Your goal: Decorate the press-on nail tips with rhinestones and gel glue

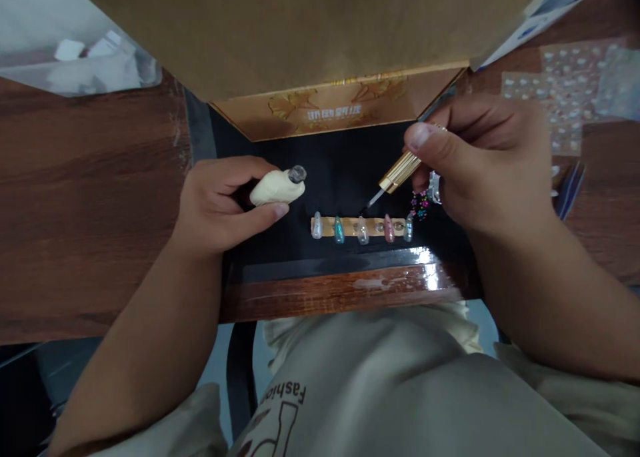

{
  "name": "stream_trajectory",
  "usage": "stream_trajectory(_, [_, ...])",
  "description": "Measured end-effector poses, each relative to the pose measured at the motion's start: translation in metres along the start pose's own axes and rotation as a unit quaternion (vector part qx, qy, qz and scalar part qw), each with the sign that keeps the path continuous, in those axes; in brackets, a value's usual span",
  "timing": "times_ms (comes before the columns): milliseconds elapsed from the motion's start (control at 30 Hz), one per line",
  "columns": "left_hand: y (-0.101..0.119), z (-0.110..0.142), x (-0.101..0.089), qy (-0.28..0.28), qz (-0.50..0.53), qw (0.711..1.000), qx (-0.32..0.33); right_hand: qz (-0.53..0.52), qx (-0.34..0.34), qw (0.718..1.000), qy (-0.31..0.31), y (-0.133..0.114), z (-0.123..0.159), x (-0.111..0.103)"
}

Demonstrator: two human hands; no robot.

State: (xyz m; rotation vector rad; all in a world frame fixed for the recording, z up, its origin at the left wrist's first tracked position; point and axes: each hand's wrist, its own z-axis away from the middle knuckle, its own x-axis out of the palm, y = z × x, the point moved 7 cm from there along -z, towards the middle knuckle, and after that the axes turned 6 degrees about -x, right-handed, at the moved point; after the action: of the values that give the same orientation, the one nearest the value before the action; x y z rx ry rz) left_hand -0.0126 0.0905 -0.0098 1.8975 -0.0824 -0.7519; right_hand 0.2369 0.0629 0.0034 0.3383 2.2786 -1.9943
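Observation:
My left hand (pixel 225 200) is closed around a cream-coloured nail polish bottle (pixel 277 188) with a dark open neck pointing right. Between the fingers of my right hand (pixel 480 157) is a nail polish brush (pixel 400 172) with a gold ribbed handle, its tip slanting down to the left. That tip is close to the middle of a row of false nails, near the clear one (pixel 363 230). The nails, silver, teal, clear, pink and pale blue, sit across a tan strip (pixel 327 226). Small colourful flower beads (pixel 421 205) lie beside the strip's right end, by my right hand.
A large brown box (pixel 310 37) with a gold-patterned panel stands just behind the black mat (pixel 280 244). Sheets of small decorations (pixel 565 77) lie at the right. Clear plastic packaging (pixel 100 70) is at the upper left of the wooden table (pixel 90 210).

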Motion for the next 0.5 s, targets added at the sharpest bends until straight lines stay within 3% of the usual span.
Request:
stream_trajectory(267, [-0.004, 0.004, 0.000, 0.026, 0.021, 0.999, -0.007, 0.044, -0.050, 0.998, -0.021, -0.008, 0.005, 0.000])
stream_trajectory(433, [-0.005, 0.004, -0.002, 0.040, 0.010, 0.999, -0.015, 0.091, -0.115, 0.988, -0.038, -0.017, 0.007, -0.002])
stream_trajectory(500, [-0.007, 0.004, -0.002, 0.035, 0.008, 0.999, -0.013, 0.070, -0.088, 0.993, -0.042, -0.015, 0.007, -0.003])
